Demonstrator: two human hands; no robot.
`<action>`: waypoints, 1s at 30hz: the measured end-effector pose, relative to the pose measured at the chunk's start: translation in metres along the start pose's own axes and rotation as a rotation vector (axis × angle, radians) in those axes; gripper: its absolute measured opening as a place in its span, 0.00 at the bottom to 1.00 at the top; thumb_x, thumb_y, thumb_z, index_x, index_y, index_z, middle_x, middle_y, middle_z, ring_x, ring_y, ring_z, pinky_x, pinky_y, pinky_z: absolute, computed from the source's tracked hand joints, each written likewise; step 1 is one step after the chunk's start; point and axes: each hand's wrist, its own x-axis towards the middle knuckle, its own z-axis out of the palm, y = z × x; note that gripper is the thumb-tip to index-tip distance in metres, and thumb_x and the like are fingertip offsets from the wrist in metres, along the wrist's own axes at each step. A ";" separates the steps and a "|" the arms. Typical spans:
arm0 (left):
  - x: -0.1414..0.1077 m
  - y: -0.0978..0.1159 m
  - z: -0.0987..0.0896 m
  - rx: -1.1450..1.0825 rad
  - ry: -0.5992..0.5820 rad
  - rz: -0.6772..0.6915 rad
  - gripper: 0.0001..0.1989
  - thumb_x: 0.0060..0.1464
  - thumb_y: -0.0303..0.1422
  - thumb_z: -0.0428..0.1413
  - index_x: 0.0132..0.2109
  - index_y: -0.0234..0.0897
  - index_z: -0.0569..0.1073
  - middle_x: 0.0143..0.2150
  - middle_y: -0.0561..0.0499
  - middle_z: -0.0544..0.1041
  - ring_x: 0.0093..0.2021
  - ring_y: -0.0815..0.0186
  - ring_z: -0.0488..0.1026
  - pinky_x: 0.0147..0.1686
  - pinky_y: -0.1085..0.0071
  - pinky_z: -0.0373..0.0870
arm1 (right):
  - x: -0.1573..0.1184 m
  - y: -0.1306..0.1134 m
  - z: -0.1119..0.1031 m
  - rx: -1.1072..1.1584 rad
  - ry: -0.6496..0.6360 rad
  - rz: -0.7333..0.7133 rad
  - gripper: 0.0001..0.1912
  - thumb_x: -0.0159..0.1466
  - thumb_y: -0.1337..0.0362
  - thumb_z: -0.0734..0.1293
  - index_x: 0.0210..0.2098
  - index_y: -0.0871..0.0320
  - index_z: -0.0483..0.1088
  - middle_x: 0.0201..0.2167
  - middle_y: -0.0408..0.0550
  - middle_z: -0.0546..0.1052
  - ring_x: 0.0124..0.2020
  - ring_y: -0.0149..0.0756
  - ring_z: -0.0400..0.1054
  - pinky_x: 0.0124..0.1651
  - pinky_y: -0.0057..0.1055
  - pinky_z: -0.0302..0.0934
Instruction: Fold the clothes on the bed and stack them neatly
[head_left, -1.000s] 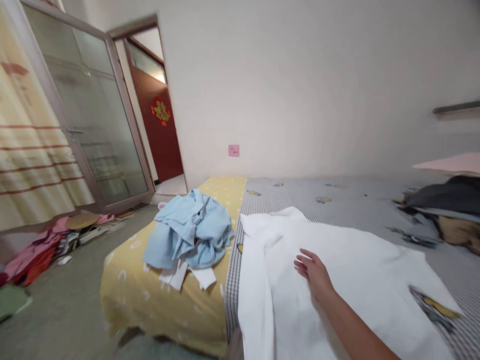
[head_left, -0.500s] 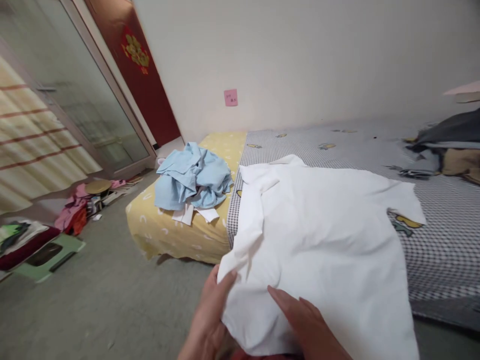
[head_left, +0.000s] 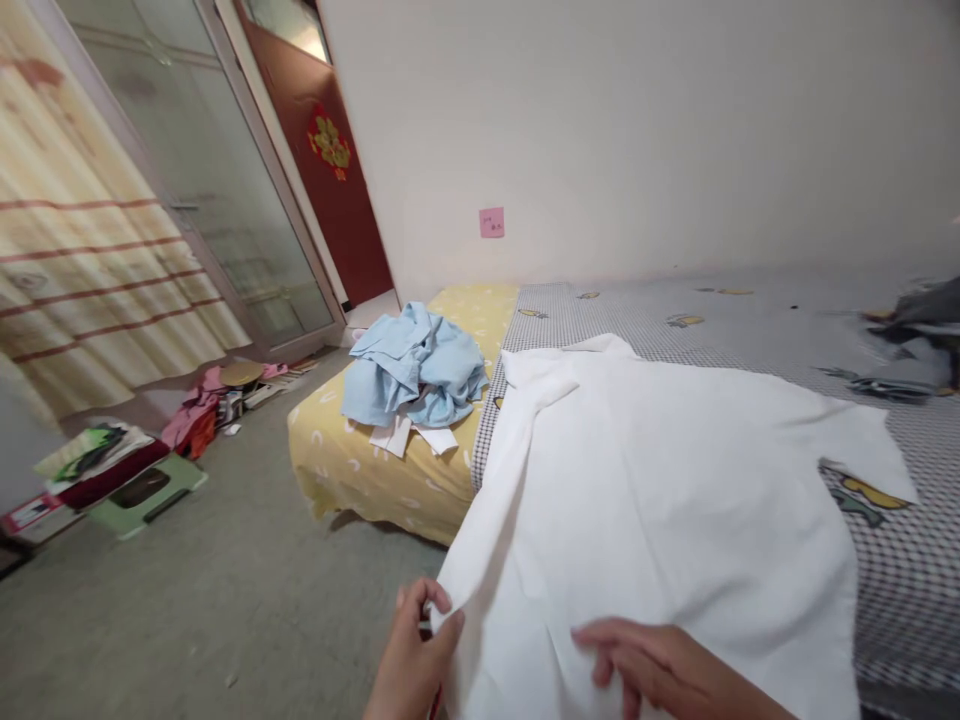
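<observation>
While my left hand point(head_left: 411, 655) pinched the near edge of the white shirt point(head_left: 645, 510) between thumb and fingers, my right hand point(head_left: 660, 665) lay open, its fingers spread on the cloth and not gathering it. The shirt was spread across the grey checked bedsheet point(head_left: 900, 590), and its near end hung over the bed's edge. Just left of it, a crumpled light-blue garment point(head_left: 412, 370) sat on a yellow bedcover point(head_left: 375, 480). Dark clothes point(head_left: 919, 330) lay at the far right of the bed. Pink clothes point(head_left: 196, 420) and a green plastic stool point(head_left: 146, 495) stood on the floor to the left, below a striped curtain point(head_left: 90, 270).
</observation>
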 end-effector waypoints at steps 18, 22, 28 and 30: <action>-0.039 -0.040 -0.013 -0.205 0.204 -0.129 0.23 0.50 0.53 0.57 0.41 0.38 0.70 0.36 0.48 0.77 0.33 0.64 0.75 0.38 0.66 0.73 | 0.099 -0.006 0.050 0.504 0.105 0.264 0.31 0.60 0.45 0.68 0.58 0.51 0.61 0.37 0.44 0.77 0.32 0.32 0.73 0.30 0.26 0.58; -0.026 -0.072 -0.018 -0.077 0.079 -0.200 0.31 0.41 0.45 0.63 0.52 0.37 0.70 0.55 0.40 0.70 0.49 0.58 0.73 0.48 0.60 0.72 | 0.102 -0.004 0.052 0.364 0.091 0.270 0.26 0.56 0.43 0.70 0.44 0.56 0.71 0.28 0.42 0.74 0.28 0.31 0.69 0.27 0.26 0.53; -0.024 -0.061 0.019 -0.216 -0.030 -0.231 0.17 0.45 0.37 0.60 0.43 0.36 0.73 0.36 0.51 0.74 0.33 0.68 0.68 0.36 0.70 0.67 | 0.104 -0.006 0.058 0.417 0.117 0.279 0.26 0.52 0.46 0.72 0.40 0.58 0.73 0.26 0.44 0.75 0.28 0.35 0.67 0.33 0.30 0.58; -0.025 -0.052 0.026 -0.106 0.015 -0.187 0.06 0.49 0.34 0.56 0.34 0.38 0.71 0.27 0.55 0.70 0.28 0.68 0.64 0.31 0.72 0.62 | 0.100 -0.010 0.056 0.483 0.146 0.257 0.26 0.52 0.45 0.72 0.42 0.58 0.73 0.28 0.45 0.76 0.29 0.36 0.68 0.36 0.33 0.61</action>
